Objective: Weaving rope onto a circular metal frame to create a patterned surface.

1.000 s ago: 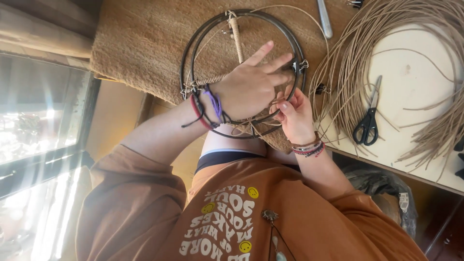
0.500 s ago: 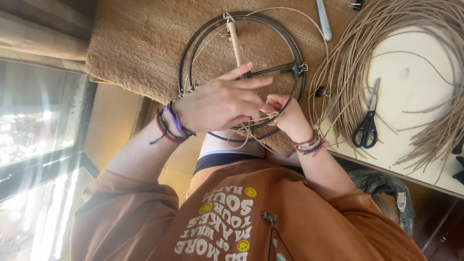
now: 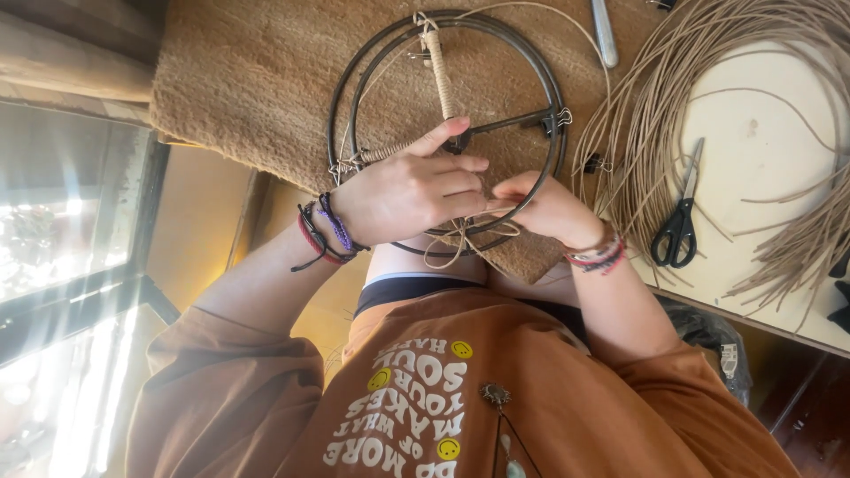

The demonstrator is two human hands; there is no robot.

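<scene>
The left hand (image 3: 412,190) lies over the lower part of a double metal ring (image 3: 556,150), palm down. Its index finger stretches up toward the point where the spokes meet, and the other fingers (image 3: 460,186) are curled together and pinch a thin pale cord (image 3: 460,243) against the ring's lower rim. The right hand (image 3: 549,208) meets it from the other side, fingers bent inward and pressed close, tips touching the left hand's fingertips at the same spot on the rim; what they nip is hidden behind the knuckles, most likely the same cord. Loose loops of the cord hang just below the rim between the two wrists.

The ring rests flat on a brown woven mat (image 3: 248,80), its lower edge near the mat's front edge, above the person's lap. One spoke (image 3: 438,62) is wrapped in pale cord from the top rim down to the centre; a bare dark spoke (image 3: 513,122) runs to the right rim, where a small binder clip (image 3: 561,116) sits.

To the right, on the pale bench (image 3: 761,133), lies a large coil of tan cord (image 3: 673,80), close beside the ring. Black scissors (image 3: 677,221) lie inside the coil, near the right wrist. The mat's left part is bare, with room beside the left hand.
</scene>
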